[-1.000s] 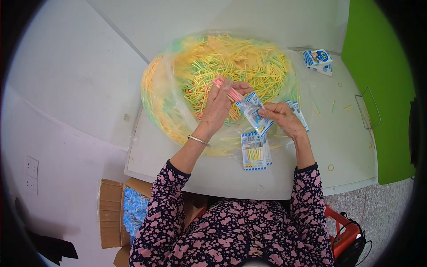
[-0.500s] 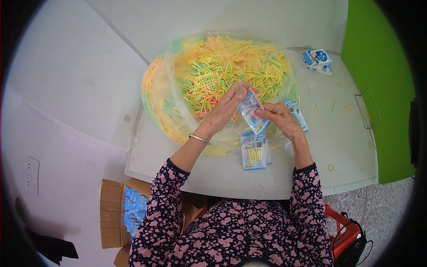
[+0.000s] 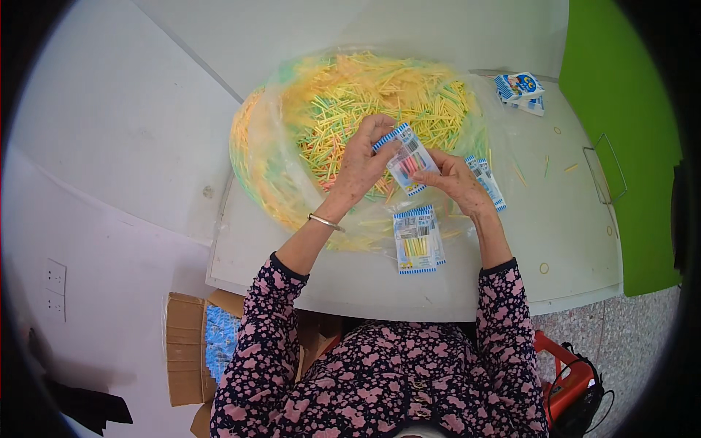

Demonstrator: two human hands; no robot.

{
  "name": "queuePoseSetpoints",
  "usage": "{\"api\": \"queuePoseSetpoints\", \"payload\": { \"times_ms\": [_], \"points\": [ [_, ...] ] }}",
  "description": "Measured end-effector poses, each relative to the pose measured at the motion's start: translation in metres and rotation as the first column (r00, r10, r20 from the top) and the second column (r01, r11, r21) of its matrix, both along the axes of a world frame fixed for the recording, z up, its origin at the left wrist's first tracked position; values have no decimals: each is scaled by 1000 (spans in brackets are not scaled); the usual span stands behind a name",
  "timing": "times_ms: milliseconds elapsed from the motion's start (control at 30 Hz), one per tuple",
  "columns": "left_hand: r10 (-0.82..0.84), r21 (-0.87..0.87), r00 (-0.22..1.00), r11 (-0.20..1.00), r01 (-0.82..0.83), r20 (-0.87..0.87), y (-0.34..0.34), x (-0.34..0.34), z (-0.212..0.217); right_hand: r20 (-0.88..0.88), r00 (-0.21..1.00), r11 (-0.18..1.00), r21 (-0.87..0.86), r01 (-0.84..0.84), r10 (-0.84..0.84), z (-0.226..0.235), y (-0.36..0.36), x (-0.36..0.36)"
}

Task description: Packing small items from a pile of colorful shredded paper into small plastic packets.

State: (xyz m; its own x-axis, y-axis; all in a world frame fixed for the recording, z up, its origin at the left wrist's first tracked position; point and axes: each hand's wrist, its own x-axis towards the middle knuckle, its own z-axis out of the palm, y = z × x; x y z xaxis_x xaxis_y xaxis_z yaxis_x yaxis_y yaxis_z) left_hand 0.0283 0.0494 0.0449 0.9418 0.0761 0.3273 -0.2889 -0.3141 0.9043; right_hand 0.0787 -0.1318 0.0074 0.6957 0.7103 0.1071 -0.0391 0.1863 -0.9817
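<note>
Between both hands is a small clear packet (image 3: pixel 409 162) with blue-striped ends and pink sticks inside. My left hand (image 3: pixel 367 157) grips its upper end, thumb in front. My right hand (image 3: pixel 458 179) pinches its lower right side. Behind them lies a large clear plastic bag (image 3: pixel 288 139), open and full of thin candy-like sticks (image 3: pixel 343 109) in yellow, green and pink. Below the hands, a packet with yellow sticks (image 3: pixel 416 244) lies over another on the table. More blue-striped packets (image 3: pixel 488 182) rest just right of my right hand.
At the back right of the white table (image 3: pixel 350 292) lies a small stack of blue and white packets (image 3: pixel 520 87). Loose sticks (image 3: pixel 546 166) and rubber bands (image 3: pixel 544 269) are scattered at right, beside a metal handle (image 3: pixel 610 171). A cardboard box (image 3: pixel 186 350) of blue packaging stands lower left.
The held packet has turned to face up more fully, and its pink sticks now sit inside. My left fingers have closed onto its upper end; before, a pink stick stuck out there.
</note>
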Motion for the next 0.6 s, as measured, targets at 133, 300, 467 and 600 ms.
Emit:
{"api": "queuePoseSetpoints", "payload": {
  "times_ms": [133,300,467,600],
  "points": [
    [-4,72,1000,997,2,26,-2,0,-1,-18,1000,999,-34,-4,3,4,0,1],
    [-36,132,999,991,37,-11,-7,-1,7,103,992,993,-81,82,-74,-5,1,5],
    [-123,-41,992,992,121,-30,2,3,3,58,997,996,-72,48,-44,-9,-2,6],
    [-117,473,986,867,160,-120,40,-15,0,-76,992,993,48,104,-100,-9,-10,12]
  ]
}}
